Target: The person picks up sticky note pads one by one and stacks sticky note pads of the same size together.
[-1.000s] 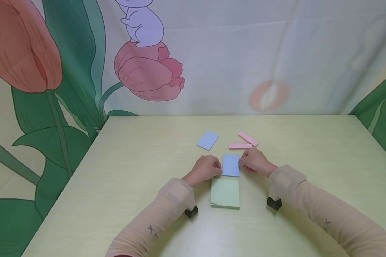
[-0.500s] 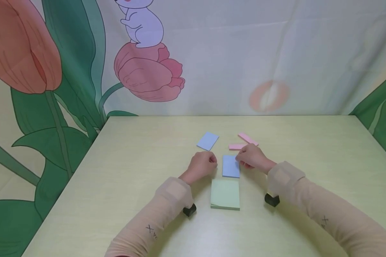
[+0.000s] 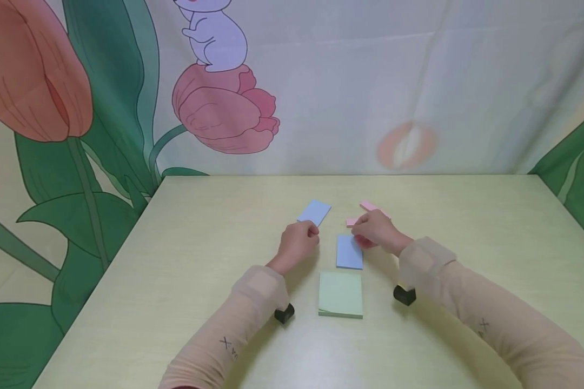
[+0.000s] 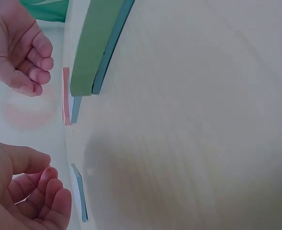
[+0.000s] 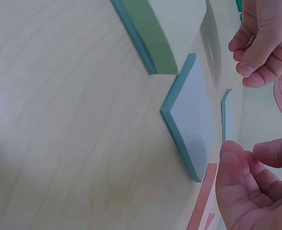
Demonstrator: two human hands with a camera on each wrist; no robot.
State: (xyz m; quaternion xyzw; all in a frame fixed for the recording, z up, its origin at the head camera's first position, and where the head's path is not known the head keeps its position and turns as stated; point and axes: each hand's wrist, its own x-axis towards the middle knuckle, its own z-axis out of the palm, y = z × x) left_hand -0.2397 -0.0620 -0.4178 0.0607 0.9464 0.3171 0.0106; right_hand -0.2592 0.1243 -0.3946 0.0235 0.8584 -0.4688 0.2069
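My left hand [image 3: 298, 242], its fingers loosely curled around nothing, hovers at the near edge of the far blue sticky note pad [image 3: 314, 212]. In the left wrist view its thumb and forefinger almost meet, apart from that pad [image 4: 79, 192]. My right hand [image 3: 376, 231] hangs above the second blue pad [image 3: 349, 253], hiding its upper right corner and part of the pink strip pads [image 3: 369, 206]. Bent fingers of this hand hold nothing in the right wrist view. A thicker green sticky note pad [image 3: 340, 293] lies on the near side of the second blue pad.
The pale wooden table [image 3: 199, 270] ends at a back edge against a hanging cloth [image 3: 331, 97] printed with tulips. Black wrist cameras [image 3: 284, 314] hang under both beige sleeves.
My left hand has left the side of the second blue pad and moved up and left to the far blue pad. The right hand has shifted slightly up and left; the pads have stayed put.
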